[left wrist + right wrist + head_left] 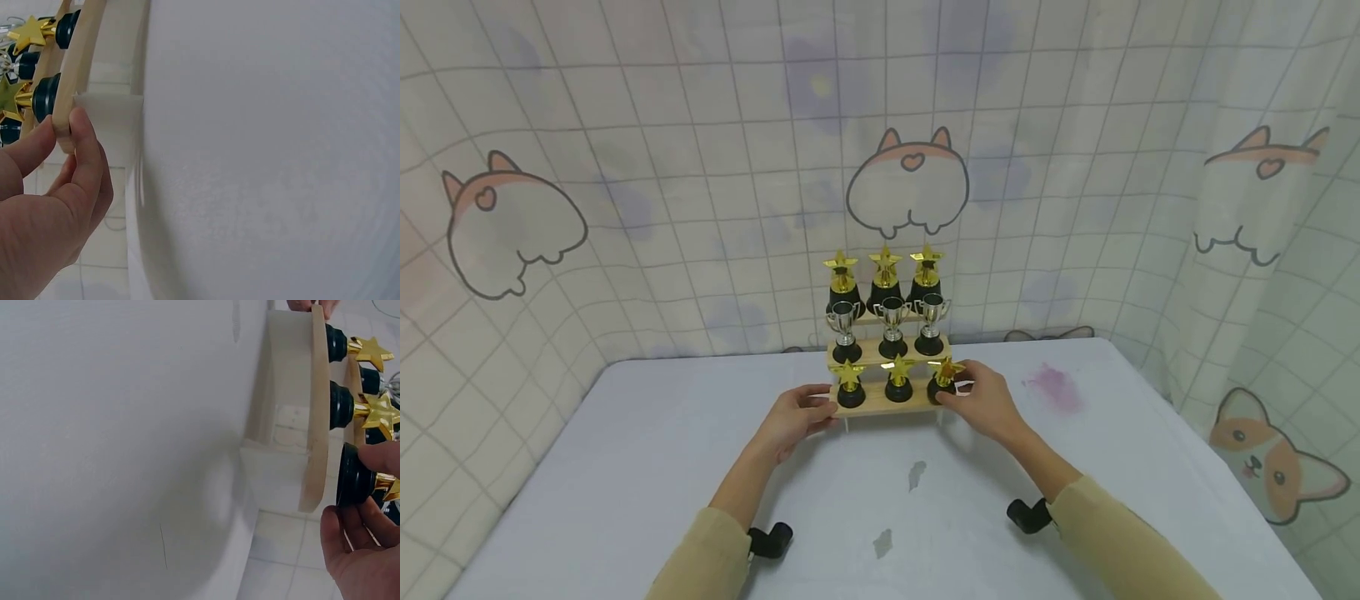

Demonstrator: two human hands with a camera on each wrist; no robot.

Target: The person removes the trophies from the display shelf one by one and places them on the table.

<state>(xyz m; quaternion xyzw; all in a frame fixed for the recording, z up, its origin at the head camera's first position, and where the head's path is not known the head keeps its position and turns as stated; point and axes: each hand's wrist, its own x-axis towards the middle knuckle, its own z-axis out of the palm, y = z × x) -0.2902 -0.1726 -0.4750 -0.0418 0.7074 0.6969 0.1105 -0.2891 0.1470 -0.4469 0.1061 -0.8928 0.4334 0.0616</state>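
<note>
A tiered wooden stand (877,408) holds three rows of small trophies. My left hand (793,418) pinches the left end of its lowest board (80,69) between thumb and fingers. At the right end of that board, my right hand (987,405) grips a gold star trophy (355,476) by its black base. In the right wrist view a narrow gap shows between this base and the board. Two more star trophies, a left one (850,387) and a middle one (898,382), stand upright on the lowest board.
Silver cups (892,321) line the middle tier, and larger gold star trophies (886,283) the top one. The stand is on a white-covered table (685,467), near a patterned curtain (700,208) at the back.
</note>
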